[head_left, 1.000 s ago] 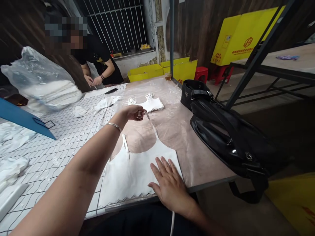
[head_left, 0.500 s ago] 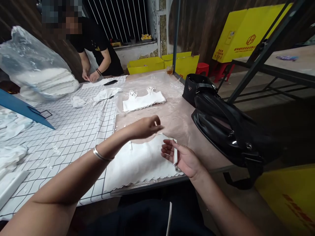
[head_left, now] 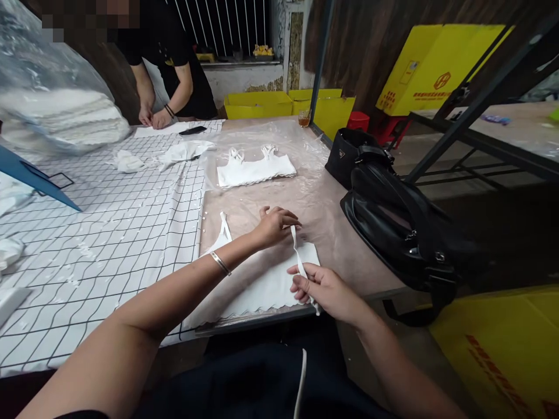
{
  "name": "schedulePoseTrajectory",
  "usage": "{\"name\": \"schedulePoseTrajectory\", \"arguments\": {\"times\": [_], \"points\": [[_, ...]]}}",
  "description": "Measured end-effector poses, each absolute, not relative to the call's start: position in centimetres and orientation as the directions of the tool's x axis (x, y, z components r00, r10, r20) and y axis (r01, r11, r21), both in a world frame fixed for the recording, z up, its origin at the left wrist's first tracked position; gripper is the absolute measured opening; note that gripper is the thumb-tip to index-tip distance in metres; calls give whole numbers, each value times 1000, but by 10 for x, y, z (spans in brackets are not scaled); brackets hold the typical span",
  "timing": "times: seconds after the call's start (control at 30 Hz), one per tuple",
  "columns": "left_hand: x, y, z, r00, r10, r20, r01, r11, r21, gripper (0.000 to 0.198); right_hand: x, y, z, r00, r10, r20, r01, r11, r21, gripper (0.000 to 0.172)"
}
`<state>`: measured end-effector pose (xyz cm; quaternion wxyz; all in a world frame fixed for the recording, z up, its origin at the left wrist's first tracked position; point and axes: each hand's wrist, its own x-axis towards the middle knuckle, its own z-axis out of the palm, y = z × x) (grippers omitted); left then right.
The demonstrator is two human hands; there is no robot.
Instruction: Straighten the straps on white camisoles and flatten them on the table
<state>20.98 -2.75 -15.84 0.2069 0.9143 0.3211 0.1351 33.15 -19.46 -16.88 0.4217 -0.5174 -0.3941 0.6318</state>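
A white garment [head_left: 262, 282] with a scalloped hem lies flat at the table's near edge. One thin shoulder strap [head_left: 223, 224] of it points up at the left. My right hand [head_left: 325, 288] is closed, pinching another white strap [head_left: 297, 253] between thumb and fingers, with its loose end hanging below. My left hand [head_left: 277, 226] reaches across above the garment, palm down. Its fingertips are together at the upper end of the same strap; the thumb is hidden. The strap runs slightly wavy between my two hands.
Another white strappy top [head_left: 257, 170] lies farther back on clear plastic. Black bags [head_left: 393, 215] stand at the right edge. A checked cloth [head_left: 144, 233] covers the left side, below a blue board [head_left: 39, 177]. A co-worker [head_left: 161, 64] stands at the far left; yellow boxes [head_left: 257, 105] are behind.
My left hand has moved right to the strap's upper end. My right hand has gone from loosely open fingers to a pinch on the strap, which now stretches upward.
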Motion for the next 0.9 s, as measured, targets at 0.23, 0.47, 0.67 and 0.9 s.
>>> {"name": "schedulePoseTrajectory", "arguments": {"times": [0.23,0.47,0.67,0.9], "points": [[204,-34,-151,717,688,111,515,-631,581,25,342,-137,-173,80,961,-266,-257,-238,-937,47],[199,-8,-164,656,754,-1,532,-461,710,32,350,-139,-167,-172,909,-380,-224,-411,-883,43],[190,-19,-157,745,667,-6,612,-679,405,49,360,-157,-156,-190,889,-416,-189,-449,-874,39],[201,-43,-142,870,447,208,353,-859,370,25,364,-139,-136,-136,926,-353,-157,-372,-915,29]]}}
